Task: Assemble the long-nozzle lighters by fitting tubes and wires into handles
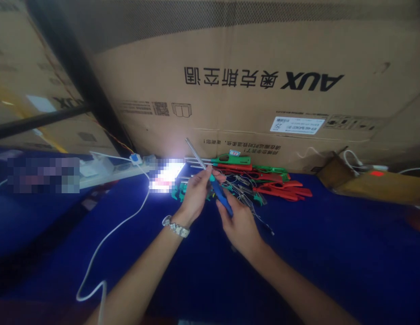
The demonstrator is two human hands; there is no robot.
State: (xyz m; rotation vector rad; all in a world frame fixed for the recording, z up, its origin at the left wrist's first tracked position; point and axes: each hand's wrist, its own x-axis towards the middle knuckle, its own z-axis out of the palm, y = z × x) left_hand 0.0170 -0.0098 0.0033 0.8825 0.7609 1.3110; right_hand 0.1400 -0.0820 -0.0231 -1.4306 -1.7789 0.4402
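- Brown cardboard box at 12 o'clock from mid-view, flat and matt, with upside-down AUX lettering and a dark mesh-patterned band on top.
- Below, smooth-looking deep-blue table cover, running down past 6 o'clock.
- Just off mid-view towards 5 o'clock, blue-handled tool, plastic-looking, with a teal collar and a slim, shiny metal tube slanting up between 10 and 11 o'clock.
- At 7 o'clock, left hand pinched closed on the tool near its collar; pale metallic bracelet at the wrist.
- At 5 o'clock, right hand curled firmly round the blue handle.
- Towards 3 and 4 o'clock, red and green lighters, long and angular, loosely heaped beside thin tangled wires.
- At 9 o'clock, glaring screen, pixelated; beyond, white power strip and another pixelated patch, contents unreadable.
- At 8 o'clock, smooth white cable in loose bends, leaving view at the bottom.
- At 10 o'clock, dark straight post, cut off above.
- Teal pieces partly hidden behind the left hand; cannot tell their full shape.
- Right palm and several fingertips out of sight; both forearms cropped below.
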